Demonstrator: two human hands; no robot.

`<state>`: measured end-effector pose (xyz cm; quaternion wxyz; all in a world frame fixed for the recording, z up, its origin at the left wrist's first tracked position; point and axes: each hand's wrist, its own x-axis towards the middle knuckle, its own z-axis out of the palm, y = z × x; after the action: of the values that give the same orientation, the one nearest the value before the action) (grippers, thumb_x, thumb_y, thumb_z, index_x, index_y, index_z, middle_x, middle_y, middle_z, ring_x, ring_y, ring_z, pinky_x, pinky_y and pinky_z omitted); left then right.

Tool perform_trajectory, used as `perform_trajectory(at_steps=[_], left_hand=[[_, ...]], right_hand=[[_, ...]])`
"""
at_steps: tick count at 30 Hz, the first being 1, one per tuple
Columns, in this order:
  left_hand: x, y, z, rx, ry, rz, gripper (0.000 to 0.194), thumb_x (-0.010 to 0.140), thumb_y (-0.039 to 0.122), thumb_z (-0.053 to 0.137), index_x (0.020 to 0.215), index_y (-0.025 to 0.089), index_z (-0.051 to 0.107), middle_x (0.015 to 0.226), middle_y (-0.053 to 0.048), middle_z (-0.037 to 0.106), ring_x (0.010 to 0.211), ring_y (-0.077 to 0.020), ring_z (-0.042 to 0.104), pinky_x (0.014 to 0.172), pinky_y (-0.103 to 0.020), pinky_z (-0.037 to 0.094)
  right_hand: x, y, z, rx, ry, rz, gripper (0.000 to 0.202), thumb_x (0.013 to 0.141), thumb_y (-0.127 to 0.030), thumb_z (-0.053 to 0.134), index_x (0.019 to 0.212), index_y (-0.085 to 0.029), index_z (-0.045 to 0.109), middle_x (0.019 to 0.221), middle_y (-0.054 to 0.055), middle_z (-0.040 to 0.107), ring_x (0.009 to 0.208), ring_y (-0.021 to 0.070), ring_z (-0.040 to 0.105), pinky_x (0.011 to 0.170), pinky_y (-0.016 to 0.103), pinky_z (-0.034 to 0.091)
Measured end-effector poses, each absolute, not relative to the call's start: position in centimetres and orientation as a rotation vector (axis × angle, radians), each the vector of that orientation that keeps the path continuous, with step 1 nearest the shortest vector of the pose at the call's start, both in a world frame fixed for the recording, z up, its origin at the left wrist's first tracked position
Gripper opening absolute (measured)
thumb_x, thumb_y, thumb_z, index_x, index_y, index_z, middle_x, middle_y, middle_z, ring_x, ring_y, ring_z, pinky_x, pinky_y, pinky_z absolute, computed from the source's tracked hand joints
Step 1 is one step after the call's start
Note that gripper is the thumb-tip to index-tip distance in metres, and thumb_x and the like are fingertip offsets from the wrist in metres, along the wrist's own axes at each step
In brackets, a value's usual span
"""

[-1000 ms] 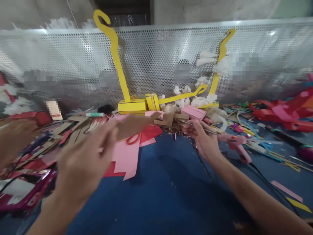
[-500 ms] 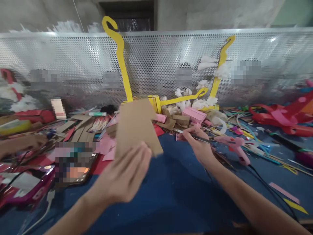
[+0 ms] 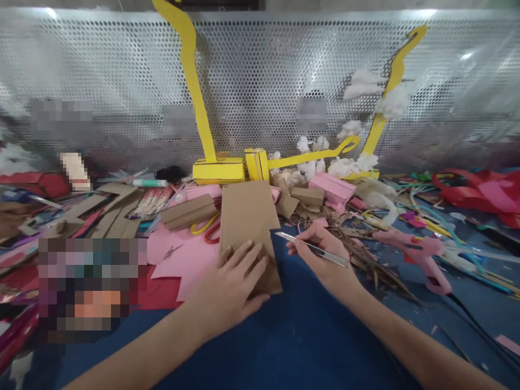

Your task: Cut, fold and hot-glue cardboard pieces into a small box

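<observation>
1 cardboard sheet, mid-frame, long axis up-frame: my left hand splayed atop, right hand pinching 1 knife, just beside.

From where I stand, the cardboard sheet looks matt, the craft knife metallic. Glossy perforated metal panelling lines the far edge of the matt counter; toward its right edge, the glue gun seems smooth plastic.
</observation>
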<state>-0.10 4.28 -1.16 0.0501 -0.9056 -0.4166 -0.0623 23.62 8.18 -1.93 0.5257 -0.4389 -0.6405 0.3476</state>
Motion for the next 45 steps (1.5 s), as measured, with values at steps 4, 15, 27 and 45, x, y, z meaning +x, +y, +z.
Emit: perform_trajectory(at_steps=[4, 15, 27, 45], left_hand=[[0.0, 5.0, -2.0, -2.658, -1.488, -0.344, 0.066, 0.098, 0.059, 0.049, 0.151, 0.020, 0.044, 0.161, -0.015, 0.041, 0.146, -0.0397, 0.041, 0.112, -0.060, 0.042], [-3.3, 8.1, 0.6, -2.931, -1.587, -0.627, 0.052, 0.094, 0.043, 0.064, 0.144, 0.035, 0.054, 0.166, -0.002, 0.033, 0.152, -0.0305, 0.031, 0.120, -0.056, 0.035], [-2.6, 7.3, -0.5, -2.956, -1.496, -0.951, 0.048, 0.096, 0.037, 0.060, 0.142, 0.026, 0.055, 0.158, -0.008, 0.048, 0.151, -0.0288, 0.035, 0.120, -0.056, 0.036], [-4.6, 6.4, 0.3, -2.779, -1.362, -0.773, 0.092, 0.089, 0.026, 0.061, 0.163, 0.027, 0.005, 0.171, -0.009, 0.018, 0.157, -0.0314, 0.017, 0.125, -0.054, 0.025]], right_hand=[[23.5, 8.6, -2.5, -1.068, -1.568, 0.861, 0.014, 0.095, -0.035, 0.064, 0.090, -0.023, 0.060, 0.084, 0.004, 0.075, 0.075, 0.0188, 0.074, 0.071, 0.031, 0.057], [23.0, 8.1, -1.9, -1.065, -1.547, 0.926, 0.012, 0.095, -0.035, 0.062, 0.092, -0.023, 0.061, 0.082, 0.002, 0.072, 0.074, 0.0184, 0.071, 0.072, 0.031, 0.057], [22.7, 8.3, -2.4, -0.984, -1.321, 1.182, 0.021, 0.093, -0.042, 0.066, 0.095, -0.022, 0.064, 0.086, 0.003, 0.071, 0.079, 0.0177, 0.069, 0.080, 0.035, 0.060], [23.9, 8.0, -2.5, -1.104, -1.303, 0.907, 0.043, 0.094, -0.059, 0.057, 0.113, -0.022, 0.067, 0.095, 0.011, 0.076, 0.083, 0.0273, 0.074, 0.067, 0.039, 0.062]])
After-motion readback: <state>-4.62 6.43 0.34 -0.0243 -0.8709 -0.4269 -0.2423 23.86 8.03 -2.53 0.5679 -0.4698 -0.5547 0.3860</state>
